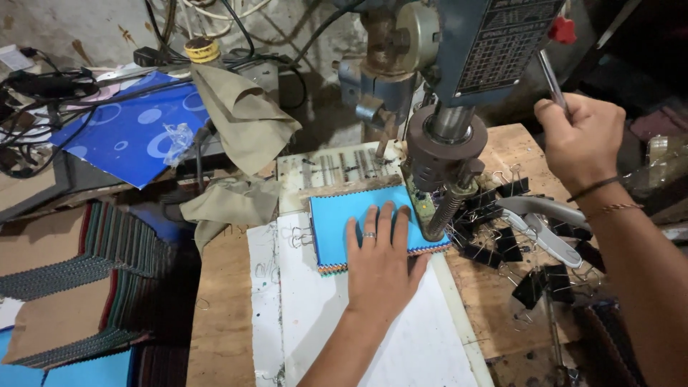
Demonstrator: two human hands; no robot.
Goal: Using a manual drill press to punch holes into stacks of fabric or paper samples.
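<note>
Step in hand: drilling or punching along the edge of a blue-covered stack of sheets (358, 218), judged from the stack set under the machine head (448, 136) while the lever is gripped.
Next move calls for: by judgement, a steady pull on the lever with the stack pinned so its edge does not creep under the bit.
Left hand (380, 261): flat and spread, palm down on the blue cover, fingers pointing toward the machine; a ring on one finger; it presses, it does not grip.
Right hand (580, 140): closed in a fist round the thin metal lever (552, 79), which ends in a red knob (562, 30); bangles on the wrist.
Stack position: on the white board (308, 308) of the wooden surface (222, 315), far edge against a strip at the machine's foot, right corner just beside the coiled spring (444, 211).
Binder clips (505, 247): black, heaped loose right of the spring; one wire clip sits on the stack's left edge.
Pliers-like tool (545, 226): grey, lying among the clips.
Cloth (244, 118): khaki, draped behind the board.
Card stacks (79, 287): piled at lower left, apart from the work.
</note>
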